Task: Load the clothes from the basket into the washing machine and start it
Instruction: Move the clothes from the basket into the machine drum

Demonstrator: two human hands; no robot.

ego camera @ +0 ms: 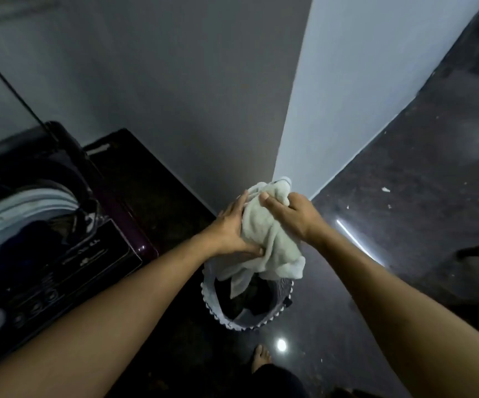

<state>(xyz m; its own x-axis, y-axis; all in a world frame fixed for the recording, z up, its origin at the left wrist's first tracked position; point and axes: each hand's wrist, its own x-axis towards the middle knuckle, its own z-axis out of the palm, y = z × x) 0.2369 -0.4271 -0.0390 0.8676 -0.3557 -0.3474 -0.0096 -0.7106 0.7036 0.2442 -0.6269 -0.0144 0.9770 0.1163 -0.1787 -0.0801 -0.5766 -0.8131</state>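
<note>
At frame centre, the left hand (230, 228) and right hand (297, 216) both clutch one crumpled white towel (271, 245), fingers curled into the cloth, thumbs pressed on it; its loose corners hang over one round grey basket (234, 326) holding dark clothes (248, 304); at left, one top-loading washing machine (60, 262) stands with its lid up.

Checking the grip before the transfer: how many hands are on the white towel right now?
2. The left hand grips the white towel on its left side; the right hand grips its upper right, above the basket.
</note>
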